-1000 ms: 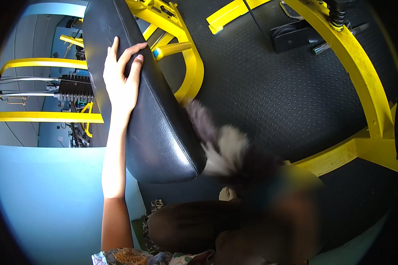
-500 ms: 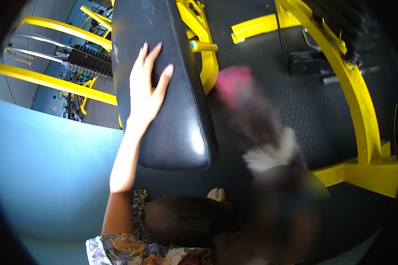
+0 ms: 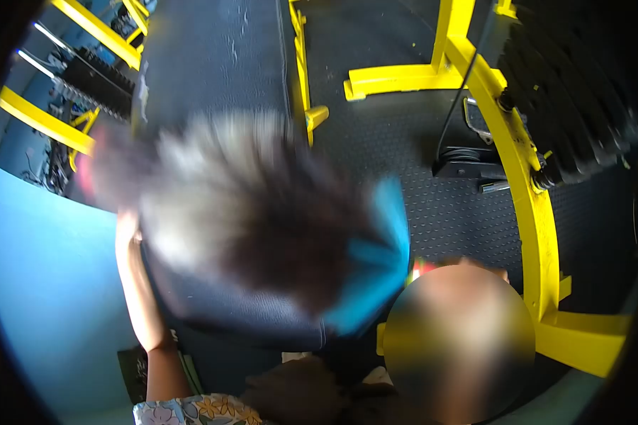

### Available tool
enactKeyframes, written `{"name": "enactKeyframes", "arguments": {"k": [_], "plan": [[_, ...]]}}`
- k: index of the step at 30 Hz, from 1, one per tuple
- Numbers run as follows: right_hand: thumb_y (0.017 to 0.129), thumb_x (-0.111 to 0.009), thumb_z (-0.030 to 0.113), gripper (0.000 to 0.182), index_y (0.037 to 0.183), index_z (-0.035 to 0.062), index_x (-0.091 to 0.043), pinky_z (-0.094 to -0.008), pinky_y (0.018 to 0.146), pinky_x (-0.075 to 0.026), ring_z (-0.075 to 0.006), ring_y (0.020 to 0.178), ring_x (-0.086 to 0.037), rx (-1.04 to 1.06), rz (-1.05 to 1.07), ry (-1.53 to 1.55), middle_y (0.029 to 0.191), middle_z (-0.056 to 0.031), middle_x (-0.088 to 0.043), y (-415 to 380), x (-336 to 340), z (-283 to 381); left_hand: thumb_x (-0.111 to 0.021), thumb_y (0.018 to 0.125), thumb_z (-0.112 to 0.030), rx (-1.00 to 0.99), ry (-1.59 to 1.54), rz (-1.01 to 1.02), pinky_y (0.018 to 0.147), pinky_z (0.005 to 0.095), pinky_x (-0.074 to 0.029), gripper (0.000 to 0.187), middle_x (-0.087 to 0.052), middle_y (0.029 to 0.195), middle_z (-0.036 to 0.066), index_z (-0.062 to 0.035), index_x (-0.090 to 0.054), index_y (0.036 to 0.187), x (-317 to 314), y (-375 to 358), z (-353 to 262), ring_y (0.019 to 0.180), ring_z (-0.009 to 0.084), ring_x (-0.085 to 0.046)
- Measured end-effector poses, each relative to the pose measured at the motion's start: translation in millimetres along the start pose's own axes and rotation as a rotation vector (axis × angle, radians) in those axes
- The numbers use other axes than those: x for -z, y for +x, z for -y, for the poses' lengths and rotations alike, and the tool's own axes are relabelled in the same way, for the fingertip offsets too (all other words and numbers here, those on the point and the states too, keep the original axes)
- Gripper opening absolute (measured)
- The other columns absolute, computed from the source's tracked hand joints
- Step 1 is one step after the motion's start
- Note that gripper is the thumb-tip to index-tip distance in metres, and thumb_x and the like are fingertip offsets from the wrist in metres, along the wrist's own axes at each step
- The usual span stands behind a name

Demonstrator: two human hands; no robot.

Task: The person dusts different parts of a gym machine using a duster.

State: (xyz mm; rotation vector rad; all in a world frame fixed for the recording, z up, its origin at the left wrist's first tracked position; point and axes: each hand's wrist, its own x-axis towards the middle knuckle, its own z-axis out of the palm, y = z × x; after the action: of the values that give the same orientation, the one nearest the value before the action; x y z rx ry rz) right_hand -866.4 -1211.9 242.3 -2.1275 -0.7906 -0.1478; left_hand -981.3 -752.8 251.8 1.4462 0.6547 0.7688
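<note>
A feather duster [image 3: 262,191] sweeps over the black padded bench [image 3: 220,64], smeared by motion. Its plumes are brown and white, with teal ones at the near end and a pink-red patch at the far left tip. My right hand [image 3: 468,283] is at the duster's near end, closed around its handle, of which a bit of red and green shows. A round blurred patch covers most of that hand. Along the bench's left edge is my left hand [image 3: 127,228]; the duster hides its fingers, so their shape does not show.
Yellow machine frames [image 3: 535,212] curve along the right, with dark weight plates [image 3: 574,106] behind. Another yellow frame [image 3: 46,120] and a weight stack [image 3: 96,81] stand at the left, above a light blue wall [image 3: 49,283]. Black textured matting [image 3: 376,142] covers the floor.
The duster has swung from the floor side at the right, leftward across the bench. My left hand has shifted from lying flat on the pad to its left edge. The view has moved too.
</note>
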Motion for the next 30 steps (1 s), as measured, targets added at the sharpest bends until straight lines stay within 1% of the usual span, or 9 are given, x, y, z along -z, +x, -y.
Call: {"name": "enactKeyframes", "arguments": {"k": [1,7,11,15,20,21,23,27,30], "plan": [[0.067,-0.072,0.030,0.034,0.078,0.0001,-0.060,-0.0269,0.044,-0.040,-0.0179,0.043,-0.050,-0.046,-0.016,-0.047,0.056,-0.0086,-0.054,25.9,-0.8,10.1,-0.055,0.082,-0.042,-0.011,0.553,-0.052,0.093,0.0340,-0.034,0.069,-0.039,0.126,0.016,0.0004,-0.028,0.130,-12.8,-7.3,-17.9,0.107,0.0221,-0.045],[0.076,-0.065,0.026,0.031,0.092,0.0015,-0.055,-0.0312,0.041,-0.044,-0.0215,0.045,-0.057,0.163,0.287,-0.046,0.060,-0.0093,-0.056,113.5,8.7,47.2,-0.053,0.084,-0.033,-0.070,0.546,0.057,0.092,0.0295,-0.036,0.055,-0.052,0.111,0.015,0.0057,-0.041,0.122,-21.1,-5.9,-17.3,0.103,0.0206,-0.049],[0.079,-0.063,0.024,0.025,0.083,0.0019,-0.053,-0.0346,0.043,-0.044,-0.0282,0.048,-0.056,0.016,0.468,0.042,0.058,-0.0119,-0.055,132.2,20.2,68.6,-0.055,0.076,-0.009,0.073,0.657,-0.116,0.096,0.0322,-0.030,0.051,-0.046,0.115,0.018,0.0103,-0.037,0.119,-5.9,-14.1,-5.3,0.110,0.0236,-0.043],[0.077,-0.065,0.021,0.023,0.084,0.0014,-0.056,-0.0365,0.049,-0.042,-0.0330,0.053,-0.056,-0.223,0.463,0.025,0.061,-0.0174,-0.055,125.2,35.0,102.7,-0.073,0.067,-0.027,-0.027,0.613,-0.013,0.092,0.0324,-0.033,0.075,-0.052,0.109,0.024,0.0127,-0.037,0.120,-34.8,-14.4,-33.0,0.103,0.0258,-0.048],[0.082,-0.058,0.028,0.028,0.087,0.0007,-0.050,-0.0455,0.050,-0.043,-0.0407,0.064,-0.057,-0.455,0.634,0.147,0.063,-0.0234,-0.056,93.4,45.3,161.5,-0.066,0.071,-0.020,-0.181,0.674,0.078,0.079,0.0374,-0.041,0.060,-0.056,0.095,0.028,0.0112,-0.040,0.115,-24.8,-11.6,-26.0,0.091,0.0368,-0.055],[0.084,-0.055,0.032,0.031,0.088,0.0014,-0.051,-0.0475,0.050,-0.043,-0.0421,0.063,-0.056,-0.500,0.613,0.164,0.063,-0.0243,-0.056,78.2,41.9,166.4,-0.063,0.072,-0.017,-0.036,0.444,0.131,0.084,0.0399,-0.038,0.057,-0.055,0.099,0.029,0.0083,-0.038,0.117,-48.7,-10.7,-69.9,0.099,0.0395,-0.051],[0.085,-0.055,0.028,0.029,0.088,0.0001,-0.050,-0.0415,0.050,-0.041,-0.0413,0.061,-0.056,-0.623,0.594,0.086,0.057,-0.0211,-0.053,62.0,40.1,190.1,-0.062,0.073,-0.017,0.130,0.664,0.101,0.088,0.0425,-0.036,0.061,-0.050,0.109,0.029,0.0044,-0.034,0.122,-42.4,-17.3,-68.7,0.105,0.0431,-0.045],[0.086,-0.051,0.033,0.031,0.081,0.0020,-0.049,-0.0447,0.042,-0.043,-0.0395,0.050,-0.054,-0.403,0.542,-0.096,0.061,-0.0199,-0.055,31.7,36.3,237.8,-0.059,0.075,-0.019,0.124,0.677,0.066,0.093,0.0436,-0.033,0.064,-0.043,0.119,0.029,0.0021,-0.028,0.127,-30.5,-45.5,-52.8,0.109,0.0435,-0.041],[0.086,-0.048,0.038,0.036,0.080,0.0028,-0.051,-0.0451,0.043,-0.044,-0.0386,0.049,-0.055,-0.496,0.556,-0.199,0.060,-0.0195,-0.056,42.1,55.6,249.4,-0.057,0.077,-0.022,0.407,0.797,0.267,0.096,0.0413,-0.032,0.067,-0.039,0.124,0.028,-0.0002,-0.024,0.131,-6.5,-57.9,-68.5,0.114,0.0427,-0.038]]}}
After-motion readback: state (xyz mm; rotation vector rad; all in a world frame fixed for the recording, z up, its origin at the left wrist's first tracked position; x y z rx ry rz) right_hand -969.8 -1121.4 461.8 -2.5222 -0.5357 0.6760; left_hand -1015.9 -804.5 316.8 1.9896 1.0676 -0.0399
